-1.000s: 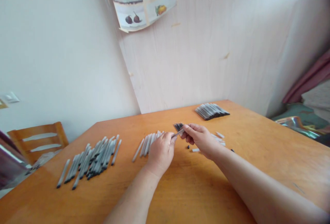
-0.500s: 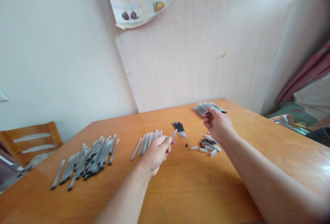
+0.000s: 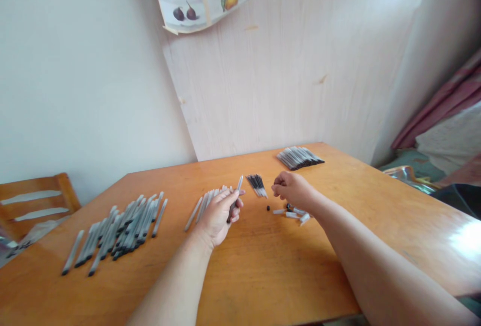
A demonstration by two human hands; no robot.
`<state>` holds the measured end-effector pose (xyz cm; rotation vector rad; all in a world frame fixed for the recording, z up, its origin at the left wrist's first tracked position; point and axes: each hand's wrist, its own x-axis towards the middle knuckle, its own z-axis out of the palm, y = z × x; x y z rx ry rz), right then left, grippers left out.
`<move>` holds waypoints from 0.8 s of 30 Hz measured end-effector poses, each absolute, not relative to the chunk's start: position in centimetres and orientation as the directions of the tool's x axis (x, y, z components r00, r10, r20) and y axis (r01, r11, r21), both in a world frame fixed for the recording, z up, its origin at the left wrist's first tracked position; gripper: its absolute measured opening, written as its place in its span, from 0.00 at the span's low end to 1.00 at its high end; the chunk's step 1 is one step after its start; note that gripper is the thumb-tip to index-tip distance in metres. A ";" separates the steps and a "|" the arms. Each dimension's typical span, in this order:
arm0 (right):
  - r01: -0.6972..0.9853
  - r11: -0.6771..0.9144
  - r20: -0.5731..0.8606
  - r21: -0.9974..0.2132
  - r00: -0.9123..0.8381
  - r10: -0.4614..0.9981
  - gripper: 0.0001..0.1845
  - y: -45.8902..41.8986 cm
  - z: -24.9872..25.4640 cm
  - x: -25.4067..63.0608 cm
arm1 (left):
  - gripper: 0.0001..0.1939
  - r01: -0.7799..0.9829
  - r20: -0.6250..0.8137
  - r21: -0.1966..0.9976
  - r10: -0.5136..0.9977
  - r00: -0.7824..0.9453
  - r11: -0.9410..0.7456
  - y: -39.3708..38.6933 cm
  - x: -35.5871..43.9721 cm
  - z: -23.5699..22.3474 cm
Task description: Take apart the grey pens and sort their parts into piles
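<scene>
Head view: left hand (image 3: 222, 212) pinches a pen (image 3: 240, 183), point up, above the table's (image 3: 248, 281) middle. Right hand (image 3: 293, 189) is half-curled; can't tell if the fingers have anything. If that low forearm (image 3: 349, 238) brushes the loose clear pieces (image 3: 291, 215) or little black bit (image 3: 268, 208), imo they could scatter toward the near edge.

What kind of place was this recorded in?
Probably a room in a home, though I can't be certain: a glossy orange-brown wooden table stands against a pale wall, with a slatted wooden chair beside it and a paper sheet of painted fruit hung above.
</scene>
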<state>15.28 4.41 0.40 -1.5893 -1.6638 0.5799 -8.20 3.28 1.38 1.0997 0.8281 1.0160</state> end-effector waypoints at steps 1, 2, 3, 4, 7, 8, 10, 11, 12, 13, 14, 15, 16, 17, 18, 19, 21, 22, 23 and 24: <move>0.697 0.114 0.187 -0.708 0.029 0.982 0.07 4.4 0.3 15.3 | 0.15 -0.251 -0.045 0.959 0.948 0.316 0.129 3.4 -8.2 1.4; 0.751 0.106 0.167 -0.651 0.006 0.986 0.07 4.4 0.3 15.3 | 0.14 -0.266 -0.043 0.956 0.953 0.300 0.127 3.5 -8.3 1.3; 0.798 0.096 0.148 -0.595 -0.008 0.989 0.08 4.3 0.4 15.2 | 0.14 -0.278 -0.041 0.953 0.959 0.282 0.123 3.6 -8.4 1.2; 0.835 0.080 0.128 -0.544 -0.012 0.992 0.08 4.1 0.6 15.1 | 0.13 -0.285 -0.039 0.951 0.963 0.265 0.117 3.7 -8.5 1.1; 0.901 -0.014 0.046 -0.433 0.037 0.998 0.10 3.6 1.2 14.9 | 0.13 -0.287 -0.037 0.952 0.970 0.239 0.107 4.0 -8.8 0.8; 0.912 -0.042 0.021 -0.407 0.055 0.998 0.11 3.5 1.3 14.9 | 0.13 -0.282 -0.039 0.953 0.972 0.233 0.106 4.1 -8.9 0.7; 0.925 -0.062 0.006 -0.375 0.070 0.998 0.12 3.5 1.6 15.0 | 0.13 -0.280 -0.036 0.955 0.973 0.226 0.100 4.2 -8.9 0.5; 0.927 -0.052 0.027 -0.372 0.066 0.997 0.13 3.4 1.7 15.0 | 0.13 -0.288 -0.030 0.953 0.974 0.226 0.096 4.3 -8.9 0.5; 0.924 -0.029 0.067 -0.381 0.059 0.996 0.13 3.4 1.8 14.9 | 0.12 -0.300 -0.022 0.949 0.974 0.228 0.091 4.3 -8.8 0.4; 0.915 0.001 0.115 -0.404 0.049 0.992 0.13 3.3 1.8 14.7 | 0.12 -0.317 -0.012 0.944 0.973 0.230 0.087 4.3 -8.8 0.4; 0.896 0.045 0.161 -0.442 0.029 0.986 0.13 3.1 1.8 14.4 | 0.13 -0.334 -0.005 0.939 0.973 0.233 0.085 4.2 -8.7 0.4; 0.866 0.099 0.198 -0.490 0.000 0.980 0.14 2.9 1.8 13.9 | 0.12 -0.351 -0.001 0.933 0.972 0.234 0.085 4.2 -8.6 0.4; 0.821 0.160 0.217 -0.549 -0.045 0.975 0.14 2.6 1.7 13.3 | 0.12 -0.365 -0.001 0.927 0.972 0.234 0.088 4.1 -8.5 0.5; 0.759 0.234 0.218 -0.608 -0.125 0.968 0.15 2.2 1.6 12.6 | 0.12 -0.378 -0.001 0.921 0.972 0.235 0.092 4.1 -8.4 0.5; 0.695 0.282 0.210 -0.661 -0.189 0.959 0.16 1.9 1.5 11.9 | 0.12 -0.391 0.001 0.915 0.972 0.236 0.095 4.0 -8.4 0.5; 0.634 0.314 0.196 -0.707 -0.251 0.948 0.17 1.6 1.4 11.2 | 0.11 -0.405 0.005 0.909 0.971 0.237 0.095 4.0 -8.3 0.5; 0.554 0.311 0.160 -0.772 -0.305 0.939 0.17 1.2 1.1 10.1 | 0.10 -0.428 0.018 0.899 0.971 0.238 0.088 3.9 -8.3 0.6; 0.529 0.295 0.141 -0.796 -0.312 0.940 0.17 1.1 1.0 9.8 | 0.10 -0.435 0.024 0.896 0.971 0.239 0.085 3.9 -8.3 0.6; 0.512 0.277 0.127 -0.813 -0.308 0.943 0.16 1.1 0.9 9.5 | 0.10 -0.441 0.028 0.894 0.970 0.240 0.083 3.8 -8.2 0.7; 0.502 0.262 0.120 -0.824 -0.298 0.947 0.15 1.1 0.8 9.4 | 0.10 -0.445 0.031 0.892 0.970 0.243 0.083 3.8 -8.2 0.7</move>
